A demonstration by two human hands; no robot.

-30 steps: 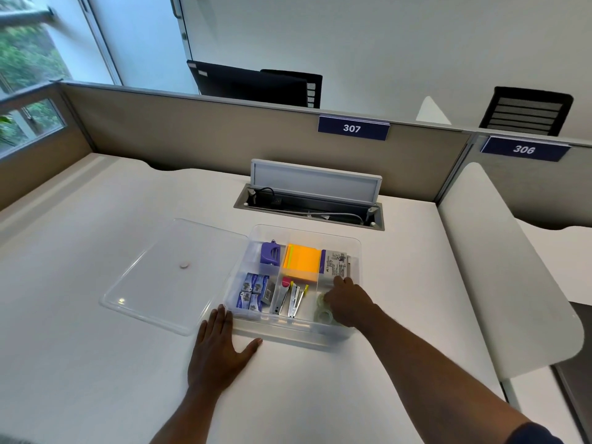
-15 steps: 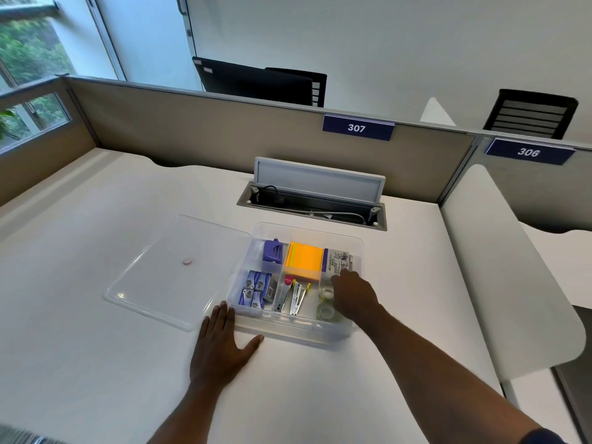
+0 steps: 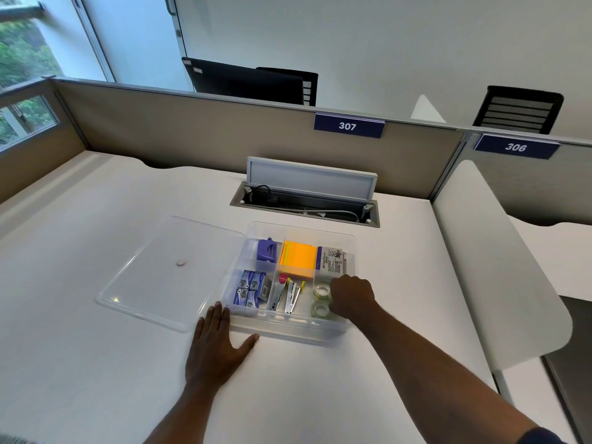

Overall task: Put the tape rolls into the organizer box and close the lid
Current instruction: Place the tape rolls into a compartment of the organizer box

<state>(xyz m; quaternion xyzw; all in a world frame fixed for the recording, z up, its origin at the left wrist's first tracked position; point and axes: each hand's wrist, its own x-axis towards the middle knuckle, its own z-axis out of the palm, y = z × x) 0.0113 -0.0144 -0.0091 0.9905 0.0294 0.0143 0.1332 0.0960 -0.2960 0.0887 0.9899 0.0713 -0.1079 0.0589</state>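
The clear organizer box (image 3: 301, 331) stands open on the white desk, and its clear lid (image 3: 160, 270) lies flat beside it on the left. Two clear tape rolls (image 3: 322, 289) (image 3: 319, 309) lie one behind the other in the front right compartment. My right hand (image 3: 352, 294) hangs over that compartment just right of the rolls, its fingers curled, with nothing visible in it. Flat on the desk at the box's front left corner rests my left hand (image 3: 214, 347), fingers spread and fingertips touching the box wall.
Other compartments hold orange sticky notes (image 3: 298, 259), a purple tool (image 3: 266, 249), blue staple boxes (image 3: 250, 288), staplers (image 3: 288, 293) and a printed pack (image 3: 331, 262). An open cable hatch (image 3: 307, 200) sits behind the box. A white divider (image 3: 490, 267) bounds the desk's right side.
My right hand has drawn back a little to the right, uncovering both tape rolls in the compartment. The left hand has stayed in place.
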